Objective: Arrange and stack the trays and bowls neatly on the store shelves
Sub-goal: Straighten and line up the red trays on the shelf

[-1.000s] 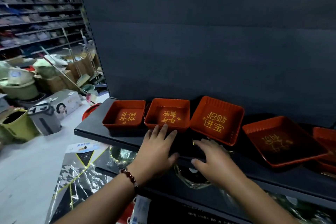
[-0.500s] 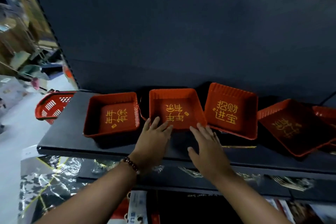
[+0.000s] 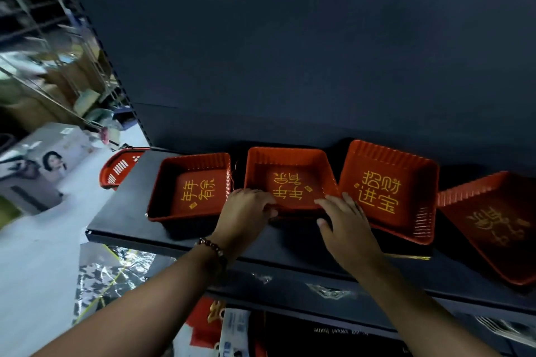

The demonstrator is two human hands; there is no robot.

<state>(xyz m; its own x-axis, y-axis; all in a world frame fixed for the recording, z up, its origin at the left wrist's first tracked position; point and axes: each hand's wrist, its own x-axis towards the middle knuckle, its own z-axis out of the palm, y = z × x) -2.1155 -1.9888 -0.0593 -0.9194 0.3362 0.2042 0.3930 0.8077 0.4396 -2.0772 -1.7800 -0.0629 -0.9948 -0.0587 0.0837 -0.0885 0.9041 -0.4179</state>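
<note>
A red shopping basket (image 3: 120, 166) pokes out beyond the shelf's far left end, well to the left of both hands. On the dark shelf (image 3: 130, 211) four red square trays with gold characters sit in a row. The leftmost tray (image 3: 190, 187) lies flat, just left of the left hand (image 3: 245, 216), its right wall close beside that hand's knuckles.

The left hand, with a bead bracelet (image 3: 213, 248) on its wrist, has its fingers curled over the near left corner of the second tray (image 3: 290, 180); the grip is closed on that rim, though the fingertips themselves are hidden inside the tray. This second tray sits between the two hands, its far side raised against the back panel so that it tilts toward the camera.

The right hand (image 3: 346, 226) reaches the same tray's near right corner. Its fingers are straight and lie on the rim, with the thumb spread out toward the left hand; whether this grip pinches the rim or only rests on it I cannot tell.

Just right of the right hand, the third tray (image 3: 388, 191) leans tilted, its left edge touching the second tray. Further right, the fourth tray (image 3: 493, 226) lies in shadow and runs out of the picture.
</note>
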